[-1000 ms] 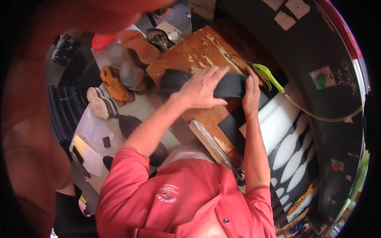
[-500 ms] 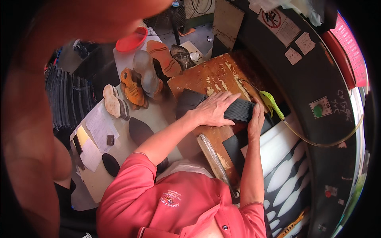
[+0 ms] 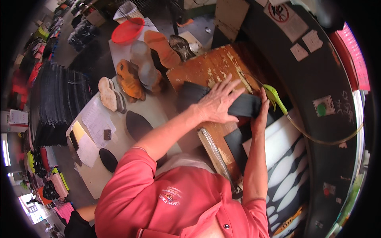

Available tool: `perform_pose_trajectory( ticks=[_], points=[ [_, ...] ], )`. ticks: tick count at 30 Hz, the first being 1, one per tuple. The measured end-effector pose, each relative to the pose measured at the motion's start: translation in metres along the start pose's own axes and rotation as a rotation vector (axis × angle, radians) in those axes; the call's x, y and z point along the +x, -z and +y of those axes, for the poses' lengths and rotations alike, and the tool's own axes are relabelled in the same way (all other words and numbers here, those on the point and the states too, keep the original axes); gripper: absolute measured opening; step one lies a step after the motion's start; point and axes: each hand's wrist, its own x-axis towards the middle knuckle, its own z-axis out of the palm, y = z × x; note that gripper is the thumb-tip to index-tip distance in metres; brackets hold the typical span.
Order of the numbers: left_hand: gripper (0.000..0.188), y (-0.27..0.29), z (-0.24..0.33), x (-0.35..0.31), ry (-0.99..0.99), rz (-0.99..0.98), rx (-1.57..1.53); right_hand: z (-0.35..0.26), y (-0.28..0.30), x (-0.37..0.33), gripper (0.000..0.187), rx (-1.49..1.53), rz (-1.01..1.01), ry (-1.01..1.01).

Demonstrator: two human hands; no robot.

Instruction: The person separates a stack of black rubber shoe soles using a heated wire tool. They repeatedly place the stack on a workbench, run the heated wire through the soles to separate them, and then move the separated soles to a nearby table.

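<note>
A thick stack of thin black sheets (image 3: 246,106) lies across a worn brown wooden board (image 3: 206,65). My left hand (image 3: 219,101) rests flat over the middle of the stack, its fingers spread. At the stack's right end, my right hand (image 3: 258,113) stands with its fingers stretched along the end face. Beyond that hand, a yellow-green trigger air gun (image 3: 274,99) hangs on a hose. A smaller black piece (image 3: 235,144) lies by the board's near edge.
Shoe-sole forms (image 3: 130,81), papers (image 3: 97,123) and dark oval pieces (image 3: 139,125) sit on the left table. A red basin (image 3: 127,31) stands behind them. Tall black sheet stacks (image 3: 59,99) rise farther left. A dark machine panel (image 3: 317,83) curves along the right.
A large blurred arm at the left has gone from the near view, uncovering the workshop. My left fingers have spread wider on the stack. My right hand stays at its end.
</note>
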Motion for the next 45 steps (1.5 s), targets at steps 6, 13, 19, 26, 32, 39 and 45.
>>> perform_pose_trajectory(
  ticks=[6, 13, 19, 26, 32, 39, 45],
  points=[
    [0.097, -0.029, -0.017, 0.004, 0.063, -0.001, -0.165, 0.010, 0.009, -0.005, 0.072, -0.668, -0.039, 0.214],
    [0.107, -0.034, -0.020, 0.002, 0.020, -0.129, -0.069, -0.022, 0.004, -0.009, 0.111, -1.105, -0.354, 0.443],
    [0.126, 0.004, -0.061, -0.034, -0.013, -0.211, 0.200, -0.002, 0.019, 0.001, 0.104, -1.122, -0.351, 0.473],
    [0.104, -0.014, -0.105, -0.075, 0.251, -0.034, -0.068, 0.014, 0.031, 0.018, 0.105, -1.117, -0.359, 0.446],
    [0.101, -0.004, -0.111, -0.074, 0.348, -0.070, -0.115, 0.009, 0.021, 0.017, 0.098, -1.116, -0.349, 0.375],
    [0.112, -0.026, -0.123, -0.057, 0.024, 0.037, -0.053, 0.011, 0.031, 0.012, 0.105, -1.153, -0.304, 0.358],
    [0.115, -0.035, -0.135, -0.059, 0.029, 0.033, 0.000, 0.011, 0.022, 0.017, 0.116, -1.212, -0.344, 0.315]
  ],
)
